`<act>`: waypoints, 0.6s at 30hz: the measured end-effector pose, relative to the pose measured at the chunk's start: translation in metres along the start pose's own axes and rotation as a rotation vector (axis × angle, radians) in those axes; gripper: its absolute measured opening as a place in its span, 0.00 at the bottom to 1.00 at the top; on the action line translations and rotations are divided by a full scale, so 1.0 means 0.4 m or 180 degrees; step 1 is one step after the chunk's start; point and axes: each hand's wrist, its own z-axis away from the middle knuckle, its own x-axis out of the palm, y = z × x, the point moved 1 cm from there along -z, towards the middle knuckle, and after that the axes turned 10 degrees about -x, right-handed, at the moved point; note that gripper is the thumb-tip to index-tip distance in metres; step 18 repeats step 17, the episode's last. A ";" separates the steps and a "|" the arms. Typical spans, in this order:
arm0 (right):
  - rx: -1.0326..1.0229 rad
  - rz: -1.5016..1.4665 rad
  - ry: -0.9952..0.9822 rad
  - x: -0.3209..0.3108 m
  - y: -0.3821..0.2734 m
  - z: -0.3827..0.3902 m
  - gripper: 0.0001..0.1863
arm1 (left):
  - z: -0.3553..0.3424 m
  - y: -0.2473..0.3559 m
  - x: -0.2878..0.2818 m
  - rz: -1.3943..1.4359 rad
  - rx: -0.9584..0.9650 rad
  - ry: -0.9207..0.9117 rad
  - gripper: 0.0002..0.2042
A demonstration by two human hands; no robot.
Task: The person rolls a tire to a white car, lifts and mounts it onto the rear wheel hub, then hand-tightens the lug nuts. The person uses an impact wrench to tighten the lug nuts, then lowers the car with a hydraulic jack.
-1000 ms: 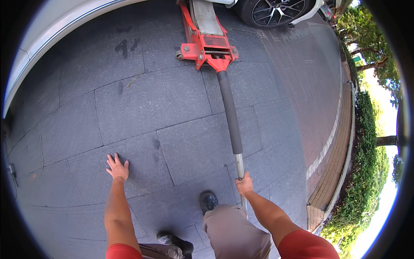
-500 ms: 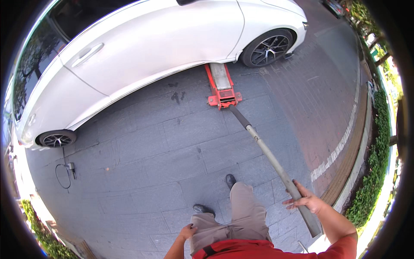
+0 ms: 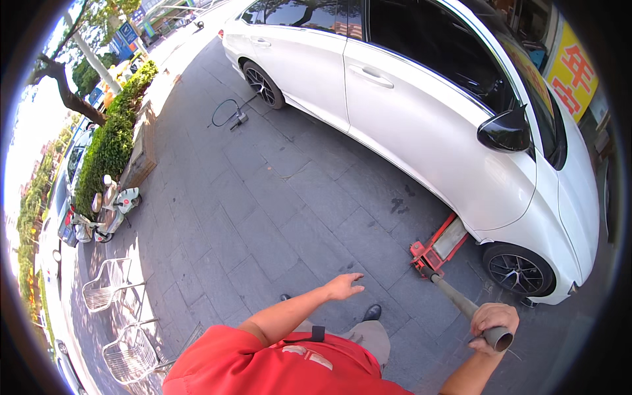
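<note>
My right hand (image 3: 492,321) is wrapped round the long grey tube handle (image 3: 455,293), close to its hollow near end. The handle slopes down and away to a red floor jack (image 3: 429,255). The far part of the jack reaches under the side of a white car (image 3: 421,125), just behind its front wheel (image 3: 519,270); where it meets the car is hidden. In front of my body, my left hand (image 3: 345,286) hangs in the air with its fingers apart and nothing in them.
An air tool (image 3: 239,119) with a looped hose lies on the paving near the car's rear wheel (image 3: 263,84). Metal chairs (image 3: 131,353) and a parked scooter (image 3: 113,209) stand to the left. Behind them runs a hedge (image 3: 108,161) with a low planter edge.
My view has swung left, showing more of the car's rear and the street. The right hand's fingers, loose around the handle before, now close on it. My left hand has risen from beside my leg.
</note>
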 end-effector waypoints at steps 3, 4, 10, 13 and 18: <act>0.0352 0.0681 0.1638 -0.094 -0.010 -0.003 0.18 | 0.052 0.011 0.039 -0.0178 -0.0230 0.0122 0.31; 0.0363 0.0820 0.1997 -0.133 0.000 -0.011 0.16 | 0.069 0.006 0.054 -0.0236 -0.0362 0.0228 0.31; 0.0748 0.1273 0.2328 -0.294 0.074 -0.050 0.11 | 0.071 0.117 0.104 -0.0370 -0.0589 0.0686 0.32; 0.0936 0.1852 0.2655 -0.468 0.113 -0.085 0.10 | -0.014 0.332 0.075 -0.0126 0.0014 0.0825 0.32; 0.0387 0.0326 0.2707 -0.708 0.091 -0.060 0.29 | -0.059 0.696 -0.013 0.0049 0.1512 0.1288 0.34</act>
